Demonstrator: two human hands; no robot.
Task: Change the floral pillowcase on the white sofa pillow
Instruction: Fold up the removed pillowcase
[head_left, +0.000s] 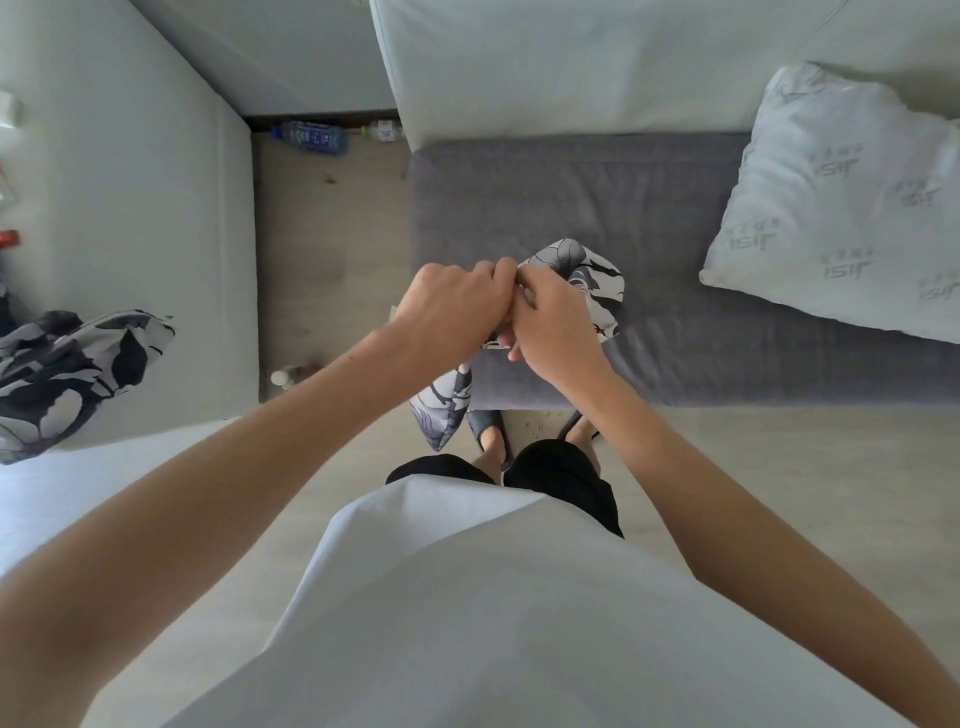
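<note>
Both hands, left hand (457, 306) and right hand (550, 322), grip bunched floral pillowcase (592, 280) over sofa seat (571, 197) front edge, bare pillow (841, 208) on seat's right.

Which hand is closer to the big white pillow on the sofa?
Right. The right hand grips the flowery pillowcase on the side facing the white pillow, with bare grey seat between. The left hand sits beyond it, farther away.
</note>
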